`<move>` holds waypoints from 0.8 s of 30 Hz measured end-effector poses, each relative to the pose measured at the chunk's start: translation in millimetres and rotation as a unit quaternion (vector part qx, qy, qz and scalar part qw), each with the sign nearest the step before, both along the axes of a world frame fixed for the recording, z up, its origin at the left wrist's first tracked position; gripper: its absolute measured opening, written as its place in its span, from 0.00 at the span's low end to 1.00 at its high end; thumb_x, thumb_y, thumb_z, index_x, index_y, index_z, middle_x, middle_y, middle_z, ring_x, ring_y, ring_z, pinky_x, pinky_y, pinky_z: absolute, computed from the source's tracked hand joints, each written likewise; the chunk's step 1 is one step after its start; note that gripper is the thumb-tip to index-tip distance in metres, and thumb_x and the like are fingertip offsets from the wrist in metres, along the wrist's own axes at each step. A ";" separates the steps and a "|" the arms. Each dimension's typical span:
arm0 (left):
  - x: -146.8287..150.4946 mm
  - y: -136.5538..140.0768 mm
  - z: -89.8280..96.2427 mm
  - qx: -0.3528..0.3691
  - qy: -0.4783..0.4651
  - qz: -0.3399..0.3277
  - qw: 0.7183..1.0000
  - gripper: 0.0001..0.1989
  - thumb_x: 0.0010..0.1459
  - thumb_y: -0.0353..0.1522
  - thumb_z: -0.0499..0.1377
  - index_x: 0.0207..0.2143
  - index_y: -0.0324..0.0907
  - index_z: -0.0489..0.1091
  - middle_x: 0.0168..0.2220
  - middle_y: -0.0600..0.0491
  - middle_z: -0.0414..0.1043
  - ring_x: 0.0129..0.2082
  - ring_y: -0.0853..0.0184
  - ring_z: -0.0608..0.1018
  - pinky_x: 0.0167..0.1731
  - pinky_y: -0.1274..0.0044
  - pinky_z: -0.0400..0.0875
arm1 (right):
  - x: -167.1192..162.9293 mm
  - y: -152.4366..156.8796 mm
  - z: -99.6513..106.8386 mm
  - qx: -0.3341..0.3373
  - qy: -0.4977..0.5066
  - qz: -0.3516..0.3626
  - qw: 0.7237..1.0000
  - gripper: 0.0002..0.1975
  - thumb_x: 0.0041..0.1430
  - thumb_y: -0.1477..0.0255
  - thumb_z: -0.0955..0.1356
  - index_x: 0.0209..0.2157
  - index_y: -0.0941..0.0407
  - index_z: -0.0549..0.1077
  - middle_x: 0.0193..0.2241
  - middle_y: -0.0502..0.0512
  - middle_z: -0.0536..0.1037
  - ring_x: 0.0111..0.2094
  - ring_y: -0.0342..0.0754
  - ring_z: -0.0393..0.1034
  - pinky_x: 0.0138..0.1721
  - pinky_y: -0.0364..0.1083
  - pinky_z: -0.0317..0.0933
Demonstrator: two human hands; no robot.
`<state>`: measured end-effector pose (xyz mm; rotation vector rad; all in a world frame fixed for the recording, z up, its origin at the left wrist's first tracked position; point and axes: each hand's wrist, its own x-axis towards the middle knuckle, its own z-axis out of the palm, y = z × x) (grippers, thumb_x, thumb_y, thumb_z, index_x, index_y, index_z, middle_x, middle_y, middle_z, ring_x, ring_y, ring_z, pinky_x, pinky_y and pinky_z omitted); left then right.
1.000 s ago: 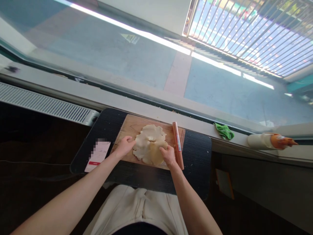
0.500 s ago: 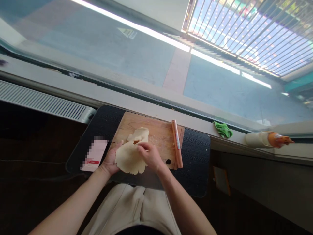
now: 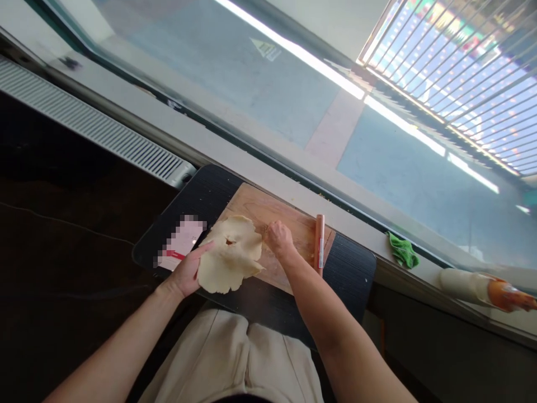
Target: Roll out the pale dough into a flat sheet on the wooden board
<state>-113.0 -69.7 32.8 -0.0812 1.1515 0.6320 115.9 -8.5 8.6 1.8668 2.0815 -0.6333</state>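
Fingers of the left hand (image 3: 187, 275): in the head view, clamped on the pale dough sheet (image 3: 229, 268), thumb along its left edge, the others hidden underneath; how widely those spread I cannot tell.
Fingers of the right hand (image 3: 279, 238): curled inward over the board (image 3: 254, 202), just beside the sheet's right edge; the tips are hidden, so whether they meet or pinch anything cannot be told.
Dough: above the board's left part and beyond its near left side, ragged-edged, with a small hole (image 3: 229, 242); any contact with the board is hidden.
Rolling pin (image 3: 319, 240): lying along the board's right end.
In the way: the right forearm (image 3: 331, 319), hiding part of the board's near side.
Black table (image 3: 346, 274): under the board, a pinkish flat item (image 3: 187, 238) on its left, partly blurred.
Sill (image 3: 239, 159): far side, with a green cloth (image 3: 403, 250) at right.
Cream cylinder (image 3: 461, 284): right of the cloth, orange-topped; contents unseen.
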 end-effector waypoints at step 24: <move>-0.8 -8.9 -4.6 0.023 0.000 0.015 1.000 0.25 0.58 0.39 0.56 0.54 0.35 0.67 0.40 0.42 0.78 0.41 0.54 0.80 0.43 0.67 0.75 | -23.6 0.6 -7.4 0.015 -0.007 -0.032 0.999 0.13 0.58 0.84 0.61 0.38 0.65 0.76 0.35 0.68 0.77 0.38 0.50 0.74 0.36 0.43 0.67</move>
